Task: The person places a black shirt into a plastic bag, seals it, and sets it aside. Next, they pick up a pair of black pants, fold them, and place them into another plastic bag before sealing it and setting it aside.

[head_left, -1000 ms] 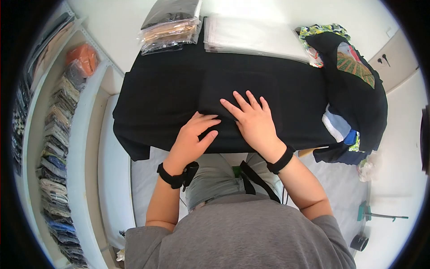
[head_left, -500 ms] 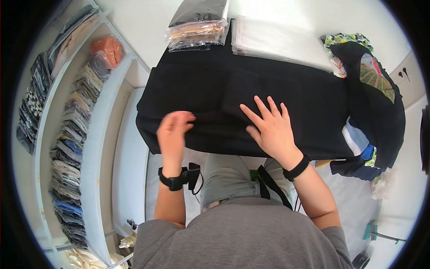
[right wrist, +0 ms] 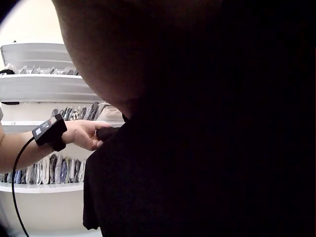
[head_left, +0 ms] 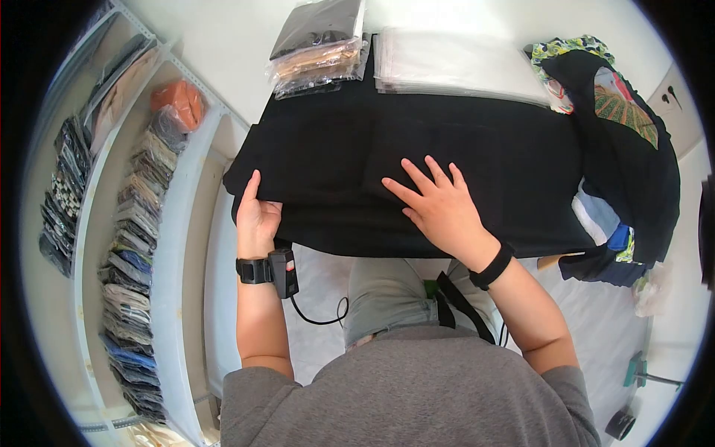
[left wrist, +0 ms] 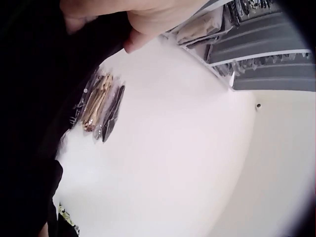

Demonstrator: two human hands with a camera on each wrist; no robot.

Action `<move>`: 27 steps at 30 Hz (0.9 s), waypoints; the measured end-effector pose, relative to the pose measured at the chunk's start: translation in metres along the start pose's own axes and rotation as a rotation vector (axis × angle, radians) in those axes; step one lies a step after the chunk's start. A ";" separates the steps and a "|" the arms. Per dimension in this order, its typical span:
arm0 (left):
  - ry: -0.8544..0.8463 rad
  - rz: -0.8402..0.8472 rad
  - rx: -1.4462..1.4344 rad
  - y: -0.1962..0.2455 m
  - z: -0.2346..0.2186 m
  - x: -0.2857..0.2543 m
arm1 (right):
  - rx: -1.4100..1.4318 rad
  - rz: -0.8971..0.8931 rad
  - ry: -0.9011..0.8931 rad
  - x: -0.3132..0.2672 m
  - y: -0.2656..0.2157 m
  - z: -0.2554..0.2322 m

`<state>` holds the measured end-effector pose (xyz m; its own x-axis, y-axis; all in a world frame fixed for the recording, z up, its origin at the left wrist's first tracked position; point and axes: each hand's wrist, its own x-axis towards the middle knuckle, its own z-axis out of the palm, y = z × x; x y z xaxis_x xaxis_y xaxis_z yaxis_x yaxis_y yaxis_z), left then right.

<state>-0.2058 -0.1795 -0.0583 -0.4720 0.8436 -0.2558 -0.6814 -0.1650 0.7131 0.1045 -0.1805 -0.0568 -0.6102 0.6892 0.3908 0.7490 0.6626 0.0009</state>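
Black cloth (head_left: pixel 320 160) is spread over the table in front of me and hangs over its near edge. My left hand (head_left: pixel 258 221) holds the cloth's left edge, palm up; the right wrist view shows this hand (right wrist: pixel 85 134) with fabric between thumb and fingers. In the left wrist view, its fingers and thumb (left wrist: pixel 133 42) lie at the dark fabric's border. With fingers spread, my right hand (head_left: pixel 445 214) rests flat on the middle of the cloth.
Bagged folded garments (head_left: pixel 319 56) and clear plastic bags (head_left: pixel 462 63) are stacked along the back. A printed black garment (head_left: pixel 633 164) and other clothes are heaped at the right end. Shelves (head_left: pixel 175 298) of packed clothing line the left.
My left hand has left the cloth's middle, gone left and turned palm up, taking hold of the left edge. The right hand stays spread on the cloth.
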 end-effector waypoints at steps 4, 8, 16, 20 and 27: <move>-0.008 0.264 0.159 0.002 0.038 -0.002 | 0.036 0.008 0.017 -0.002 0.001 0.003; -0.232 0.741 0.526 -0.008 0.097 -0.038 | 0.033 0.012 0.027 -0.004 0.002 0.005; -1.379 0.875 1.575 -0.067 0.137 -0.086 | 0.306 0.240 0.162 -0.011 -0.001 0.018; -1.391 0.842 1.729 -0.065 0.125 -0.086 | 0.313 0.176 0.026 -0.019 0.004 0.023; -1.205 0.831 1.588 -0.049 0.083 -0.063 | -0.011 0.175 0.134 -0.044 0.017 -0.007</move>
<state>-0.0962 -0.1823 -0.0234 0.5876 0.7553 0.2903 0.6561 -0.6546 0.3754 0.1460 -0.2014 -0.0671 -0.4313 0.7476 0.5050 0.8438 0.5324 -0.0677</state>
